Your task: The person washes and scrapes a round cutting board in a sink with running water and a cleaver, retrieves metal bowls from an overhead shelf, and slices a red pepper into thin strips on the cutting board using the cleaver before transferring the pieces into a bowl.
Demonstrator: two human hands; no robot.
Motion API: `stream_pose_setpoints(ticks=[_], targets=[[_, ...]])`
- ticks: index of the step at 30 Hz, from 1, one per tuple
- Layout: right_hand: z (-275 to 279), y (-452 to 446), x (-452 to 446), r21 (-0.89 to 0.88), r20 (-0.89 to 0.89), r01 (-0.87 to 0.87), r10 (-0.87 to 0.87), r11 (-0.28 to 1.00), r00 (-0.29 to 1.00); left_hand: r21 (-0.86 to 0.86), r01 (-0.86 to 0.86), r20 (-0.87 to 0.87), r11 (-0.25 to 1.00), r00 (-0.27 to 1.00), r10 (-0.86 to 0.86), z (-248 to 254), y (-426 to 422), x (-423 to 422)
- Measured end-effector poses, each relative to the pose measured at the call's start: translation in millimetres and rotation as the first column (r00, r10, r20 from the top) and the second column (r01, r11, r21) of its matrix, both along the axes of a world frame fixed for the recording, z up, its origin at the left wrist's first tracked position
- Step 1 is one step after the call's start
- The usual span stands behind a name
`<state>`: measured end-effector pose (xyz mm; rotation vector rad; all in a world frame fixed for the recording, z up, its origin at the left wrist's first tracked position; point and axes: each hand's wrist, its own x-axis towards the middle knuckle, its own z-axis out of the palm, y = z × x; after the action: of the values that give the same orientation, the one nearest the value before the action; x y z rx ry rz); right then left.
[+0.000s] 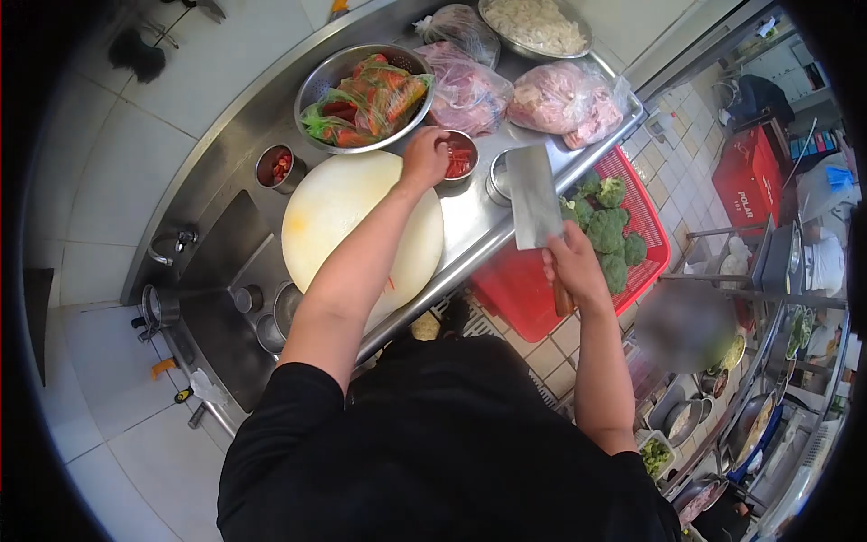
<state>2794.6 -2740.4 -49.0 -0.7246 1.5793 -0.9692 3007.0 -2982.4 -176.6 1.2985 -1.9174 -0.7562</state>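
Note:
My left hand (424, 161) reaches across the round white cutting board (343, 226), its fingers curled at the rim of a small metal cup (471, 143) that holds red pepper strips (459, 163). In my right hand (576, 264) is a cleaver (535, 197), gripped by its wooden handle, with the broad blade pointing up and away from me. Behind part of the blade stands another metal cup (496, 181). A few red shreds lie near the board's front edge.
A steel colander (312, 95) holds bagged red and green peppers. Bags of raw meat (555, 99) and a bowl of pale slices (537, 25) line the back. A cup of red pieces (279, 169) stands left. Broccoli (607, 230) fills a red basket (519, 294) below the counter's right edge.

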Motion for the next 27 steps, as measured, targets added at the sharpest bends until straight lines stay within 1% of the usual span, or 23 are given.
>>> stream_pose_setpoints(ticks=[1, 2, 3, 4, 5, 6, 8, 9, 13, 16, 17, 18, 20, 22, 23, 24, 26, 27], targets=[[-3.7, 10.2, -3.2, -0.023, 0.043, 0.019, -0.018, 1.0, 0.999, -0.037, -0.007, 0.151, 0.999, 0.988, 0.012, -7.7, 0.1, 9.4], [-9.0, 20.5, -5.3, -0.022, 0.045, 0.023, -0.022, 1.0, 0.999, -0.078, -0.007, 0.297, 0.997, 0.954, 0.03, -8.0, 1.5, 16.0], [-14.5, 30.2, -6.9, -0.023, 0.044, 0.054, -0.052, 0.998, 0.998, -0.078, -0.005, 0.298, 0.997, 0.954, 0.028, -7.4, 1.3, 20.8], [-17.4, 39.4, -6.4, -0.022, 0.043, 0.083, -0.082, 0.996, 0.996, 0.093, 0.095, 0.458, 0.991, 0.88, -0.127, 7.4, 6.8, 26.0], [-15.6, 46.6, -3.2, -0.011, 0.055, 0.109, -0.108, 0.994, 0.993, 0.275, 0.16, 0.575, 0.948, 0.763, -0.295, 15.7, 13.2, 29.9], [-17.5, 53.4, -2.0, -0.008, 0.059, 0.109, -0.108, 0.994, 0.992, 0.277, 0.159, 0.577, 0.948, 0.761, -0.296, 18.4, 20.5, 31.6], [-23.8, 66.5, -1.6, -0.016, 0.063, 0.124, -0.123, 0.992, 0.99, 0.22, 0.245, 0.594, 0.944, 0.734, -0.329, 19.8, 33.6, 33.3], [-25.7, 72.0, -1.0, -0.029, 0.092, 0.131, -0.128, 0.991, 0.987, 0.206, 0.236, 0.6, 0.95, 0.736, -0.314, 14.3, 38.2, 33.2], [-27.1, 88.3, 2.0, 0.001, 0.097, 0.157, -0.157, 0.988, 0.983, 0.204, 0.273, 0.578, 0.94, 0.741, -0.341, 13.3, 56.6, 31.3], [-25.2, 93.7, 6.8, 0.029, 0.118, 0.184, -0.187, 0.982, 0.975, 0.16, 0.342, 0.364, 0.926, 0.852, -0.377, 8.9, 62.7, 40.3], [-23.1, 96.4, 6.9, 0.017, 0.099, 0.192, -0.192, 0.981, 0.976, 0.191, 0.297, 0.295, 0.936, 0.892, -0.343, 10.8, 61.4, 49.0], [-20.2, 99.5, 7.7, 0.007, 0.081, 0.197, -0.197, 0.98, 0.977, 0.067, 0.253, 0.2, 0.965, 0.944, -0.262, 2.2, 58.3, 63.0], [-13.4, 105.2, 10.3, -0.001, 0.087, 0.206, -0.205, 0.979, 0.975, 0.171, 0.064, 0.13, 0.983, 0.988, -0.087, 16.6, 59.6, 101.7], [-12.2, 113.2, 9.5, -0.028, 0.073, 0.241, -0.238, 0.97, 0.968, 0.403, -0.158, 0.42, 0.901, 0.907, -0.029, 51.9, 72.1, 136.4], [-9.3, 115.5, 11.0, -0.033, 0.071, 0.249, -0.246, 0.968, 0.967, 0.47, -0.175, 0.583, 0.865, 0.797, -0.155, 57.0, 77.4, 152.7], [-7.6, 117.3, 13.2, -0.032, 0.074, 0.248, -0.245, 0.968, 0.967, 0.47, -0.178, 0.585, 0.865, 0.796, -0.154, 57.0, 90.4, 157.5], [-5.7, 117.6, 17.3, -0.038, 0.061, 0.251, -0.248, 0.967, 0.967, 0.56, -0.169, 0.736, 0.811, 0.55, -0.394, 55.2, 119.9, 163.3], [-9.2, 117.2, 18.1, -0.043, 0.067, 0.236, -0.233, 0.971, 0.97, 0.55, -0.175, 0.762, 0.817, 0.506, -0.405, 53.8, 132.1, 160.0]])
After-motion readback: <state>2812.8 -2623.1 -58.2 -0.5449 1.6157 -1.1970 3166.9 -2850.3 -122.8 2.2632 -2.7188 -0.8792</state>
